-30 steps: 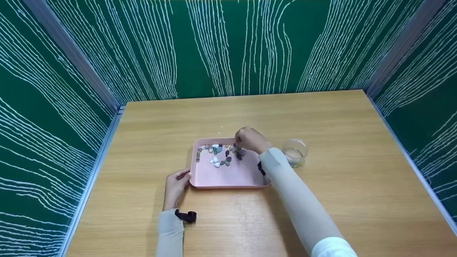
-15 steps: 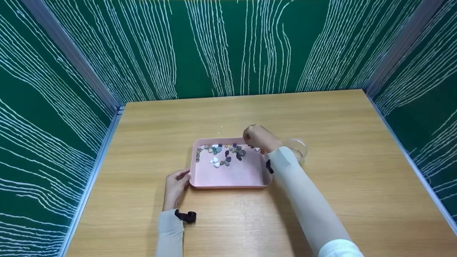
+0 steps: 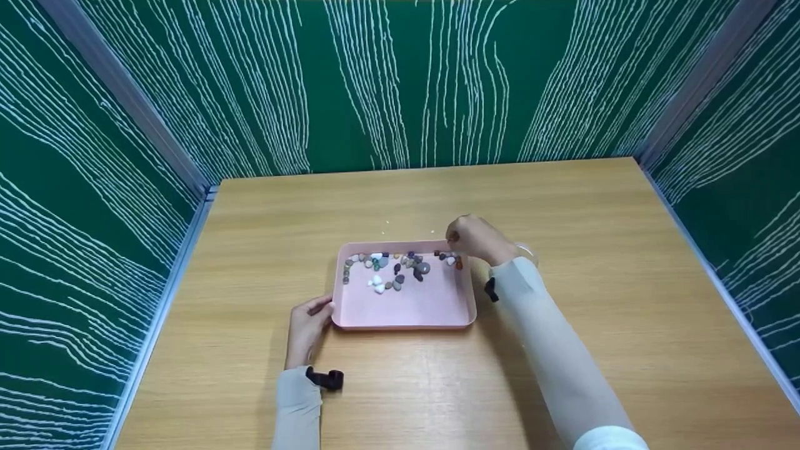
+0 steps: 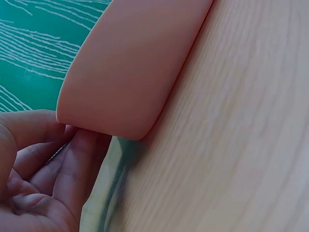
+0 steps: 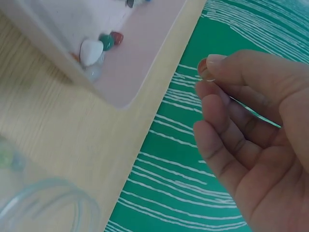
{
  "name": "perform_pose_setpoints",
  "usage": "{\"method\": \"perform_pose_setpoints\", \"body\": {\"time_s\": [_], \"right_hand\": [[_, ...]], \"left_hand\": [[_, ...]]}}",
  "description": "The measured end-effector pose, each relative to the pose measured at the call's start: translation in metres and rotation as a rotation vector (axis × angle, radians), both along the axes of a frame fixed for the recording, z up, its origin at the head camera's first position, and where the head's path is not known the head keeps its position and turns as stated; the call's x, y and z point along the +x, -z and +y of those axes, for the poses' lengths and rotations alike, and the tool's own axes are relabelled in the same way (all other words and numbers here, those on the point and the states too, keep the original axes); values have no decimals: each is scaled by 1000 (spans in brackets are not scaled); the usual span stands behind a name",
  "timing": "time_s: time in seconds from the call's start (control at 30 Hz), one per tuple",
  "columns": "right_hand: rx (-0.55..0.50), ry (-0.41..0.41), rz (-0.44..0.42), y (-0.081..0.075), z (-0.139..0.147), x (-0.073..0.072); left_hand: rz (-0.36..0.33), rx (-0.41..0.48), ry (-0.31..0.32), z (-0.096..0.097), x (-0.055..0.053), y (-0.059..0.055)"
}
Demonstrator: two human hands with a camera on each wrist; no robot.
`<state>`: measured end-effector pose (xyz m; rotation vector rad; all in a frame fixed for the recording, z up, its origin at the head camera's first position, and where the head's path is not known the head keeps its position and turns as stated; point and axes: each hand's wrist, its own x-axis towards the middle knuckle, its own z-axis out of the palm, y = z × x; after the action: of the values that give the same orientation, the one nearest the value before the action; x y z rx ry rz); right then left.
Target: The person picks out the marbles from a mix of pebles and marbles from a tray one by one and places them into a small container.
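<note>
A shallow pink tray lies on the table, with small coloured stones in it. At its front left corner my left hand holds the edge; the left wrist view shows the thumb at the rim and curled fingers against the outer wall. My right hand is raised by the tray's back right corner. Between thumb and forefinger it pinches a small reddish-brown stone, seen in the right wrist view. Near that corner sit a white stone, a green stone and a dark red one.
A clear round jar with a few stones in it stands to the right of the tray, mostly behind my right hand in the head view. Tiny white specks lie on the wooden table behind the tray. Green panels with white lines enclose the table.
My right hand has moved right, from above the stones at the tray's back middle to the back right corner, uncovering stones there. The left hand and the tray have stayed in place.
</note>
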<state>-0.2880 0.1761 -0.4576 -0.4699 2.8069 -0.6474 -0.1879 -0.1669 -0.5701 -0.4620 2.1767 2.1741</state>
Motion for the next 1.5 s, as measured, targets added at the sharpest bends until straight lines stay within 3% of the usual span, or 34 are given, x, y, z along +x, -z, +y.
{"method": "perform_pose_setpoints", "body": {"time_s": [0.23, 0.47, 1.07, 1.5], "right_hand": [[11, 28, -24, -2, 17, 3], [-10, 57, -31, -4, 36, 7], [-49, 46, -18, 5, 78, 16], [-70, 101, -114, 8, 96, 21]], "left_hand": [[31, 5, 17, 0, 1, 0], [18, -9, 4, 0, 0, 0], [2, -19, -3, 1, 0, 0], [-22, -40, 6, 1, 0, -4]]}}
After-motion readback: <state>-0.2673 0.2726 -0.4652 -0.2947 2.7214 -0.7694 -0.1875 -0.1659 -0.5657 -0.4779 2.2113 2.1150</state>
